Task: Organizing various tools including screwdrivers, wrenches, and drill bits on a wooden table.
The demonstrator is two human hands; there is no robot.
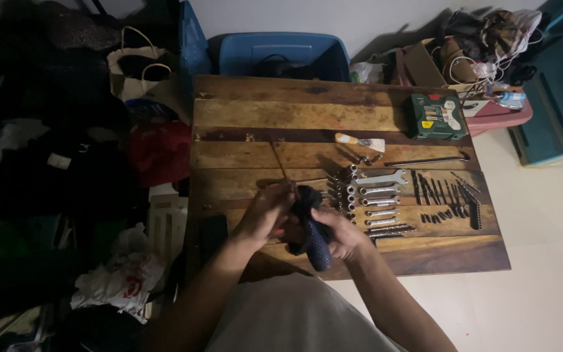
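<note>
Down at the near edge of the wooden table (pixel 242 117), both hands meet over a dark blue cloth (pixel 313 242). The left hand (pixel 267 214) is closed around the upper end of the cloth, where a long thin metal rod (pixel 280 163) comes out of its grasp and slants up and away across the planks. The right hand (pixel 343 236) is wrapped around the lower part of the same cloth, fingers curled about it, so the cloth hangs bunched between the two hands, with its bottom end reaching the table's near edge. Whether the rod runs on inside the cloth cannot be told, as the hands cover it.

Just beside the right hand, farther along the table, lies a row of combination wrenches (pixel 378 205) laid side by side, with a column of sockets (pixel 345 189) at their left ends. Beyond them sits a spread of dark drill bits and small driver bits (pixel 447 199). A long bent steel bar (pixel 428 160) lies above these, and a putty knife with a pale handle (pixel 358 141) is near it. A green tool case (pixel 435 116) rests near the far right corner. A blue plastic bin (pixel 281 55) stands behind the table, and bags and clutter fill the dim floor to the left.
</note>
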